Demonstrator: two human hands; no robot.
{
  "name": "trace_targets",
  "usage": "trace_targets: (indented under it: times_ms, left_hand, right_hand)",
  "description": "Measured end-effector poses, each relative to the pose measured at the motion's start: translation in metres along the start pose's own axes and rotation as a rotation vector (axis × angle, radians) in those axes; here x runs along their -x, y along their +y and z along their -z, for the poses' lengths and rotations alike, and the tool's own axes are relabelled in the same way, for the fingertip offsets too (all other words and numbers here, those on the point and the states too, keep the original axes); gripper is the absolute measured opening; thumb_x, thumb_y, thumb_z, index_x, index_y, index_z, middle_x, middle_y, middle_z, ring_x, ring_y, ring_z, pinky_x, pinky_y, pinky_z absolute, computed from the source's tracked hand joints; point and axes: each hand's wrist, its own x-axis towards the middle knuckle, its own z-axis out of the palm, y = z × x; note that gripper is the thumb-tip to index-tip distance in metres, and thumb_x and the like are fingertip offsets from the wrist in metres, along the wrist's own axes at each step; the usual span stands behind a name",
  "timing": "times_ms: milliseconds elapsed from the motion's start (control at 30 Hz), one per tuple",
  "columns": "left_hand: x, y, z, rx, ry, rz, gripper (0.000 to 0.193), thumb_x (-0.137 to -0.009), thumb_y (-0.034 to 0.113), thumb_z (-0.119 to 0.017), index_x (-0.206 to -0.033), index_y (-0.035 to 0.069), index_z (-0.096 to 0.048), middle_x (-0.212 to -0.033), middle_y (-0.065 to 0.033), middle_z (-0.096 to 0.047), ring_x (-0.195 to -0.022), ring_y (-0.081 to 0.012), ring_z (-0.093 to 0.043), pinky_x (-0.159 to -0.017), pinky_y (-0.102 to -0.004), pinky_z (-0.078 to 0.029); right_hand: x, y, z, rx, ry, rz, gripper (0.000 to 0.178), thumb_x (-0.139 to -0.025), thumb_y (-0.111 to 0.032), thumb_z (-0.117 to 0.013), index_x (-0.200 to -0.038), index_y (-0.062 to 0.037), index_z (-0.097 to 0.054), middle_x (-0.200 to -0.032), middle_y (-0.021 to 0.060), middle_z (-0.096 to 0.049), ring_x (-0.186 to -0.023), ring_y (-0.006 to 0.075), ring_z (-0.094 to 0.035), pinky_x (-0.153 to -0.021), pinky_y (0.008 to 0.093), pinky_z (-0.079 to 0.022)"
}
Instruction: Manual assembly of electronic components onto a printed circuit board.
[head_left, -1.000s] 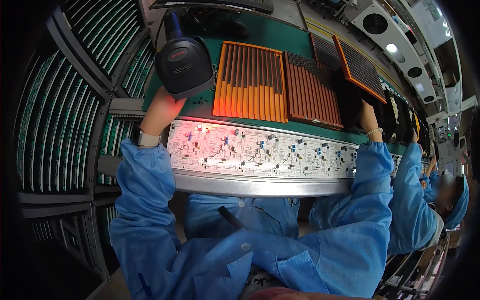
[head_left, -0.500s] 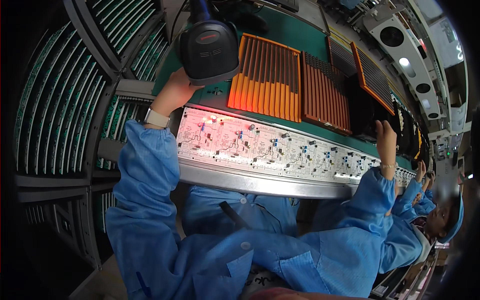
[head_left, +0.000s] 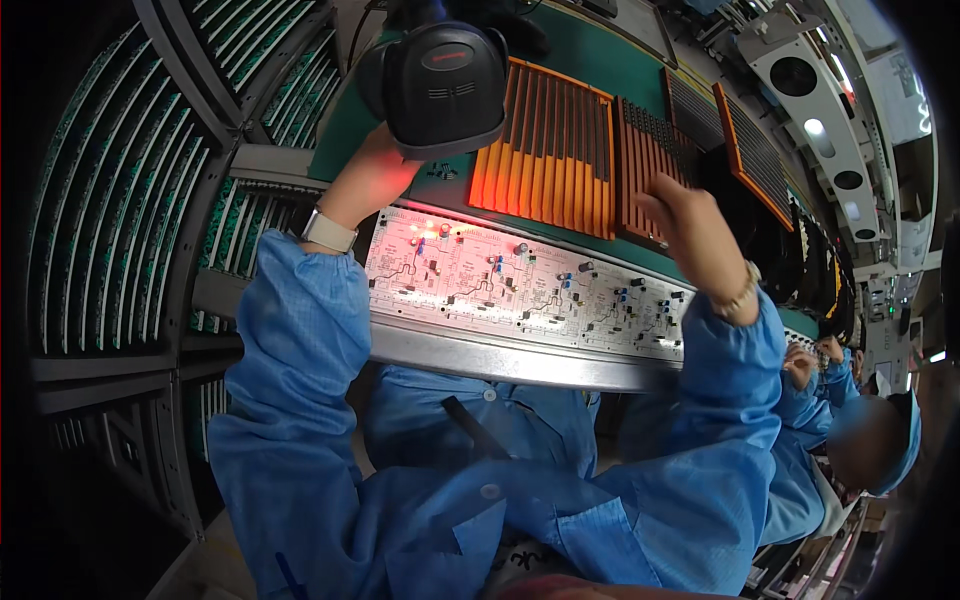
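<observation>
My left hand is closed on a black handheld barcode scanner; the scanner's head hides most of the fingers. Red light from it falls on the left end of a row of white circuit boards, fitted with small blue and black components. Over the boards' far edge, in front of a brown slotted tray, hangs my right hand. Its fingers are curled in toward the thumb, and what they hold, if anything, is too small to make out. An orange slotted tray lies between the two hands.
Racks of upright green boards stand at the left. Small dark parts lie loose on the green mat. A metal rail runs along the near edge. To the right, a co-worker in blue sits at the same bench.
My right hand has come left from beside the dark bins to above the boards, its fingers more curled. The scanner in my left hand has shifted slightly right.
</observation>
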Motion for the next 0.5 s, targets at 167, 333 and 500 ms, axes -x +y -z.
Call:
trace_targets:
  times_ms: [167, 333, 500]
  left_hand:
    - [-0.008, 0.022, -0.005, -0.098, 0.142, -0.041, 0.035, -0.091, 0.015, -0.059, -0.124, 0.003, -0.058, -0.123, -0.0172, -0.060, -0.116, -0.0371, -0.054, -0.099, -0.0427, -0.042]
    - [-0.005, -0.005, -0.004, -0.384, 0.108, -0.206, 0.032, -0.087, 0.007, -0.053, -0.119, 0.004, -0.060, -0.114, -0.0161, -0.061, -0.111, -0.0373, -0.052, -0.092, -0.0449, -0.042]
    - [-0.001, -0.021, -0.005, -0.442, 0.097, -0.261, 0.027, -0.082, 0.001, -0.055, -0.107, 0.005, -0.063, -0.107, -0.0152, -0.060, -0.099, -0.0396, -0.051, -0.089, -0.0452, -0.043]
  right_hand:
    - [-0.074, -0.018, -0.037, 0.026, -0.075, 0.257, 0.025, -0.097, -0.022, -0.059, -0.091, 0.0024, -0.058, -0.067, 0.0211, -0.058, -0.061, 0.0400, -0.056, -0.056, 0.0416, -0.046]
    - [-0.124, -0.030, -0.068, 0.036, -0.222, 0.364, 0.025, -0.097, -0.024, -0.057, -0.097, 0.0004, -0.063, -0.074, 0.0218, -0.062, -0.070, 0.0405, -0.062, -0.064, 0.0455, -0.050]
    - [-0.153, -0.027, -0.095, 0.122, -0.171, 0.566, 0.017, -0.090, -0.011, -0.053, -0.097, -0.0045, -0.067, -0.087, 0.0209, -0.068, -0.082, 0.0398, -0.066, -0.072, 0.0468, -0.053]
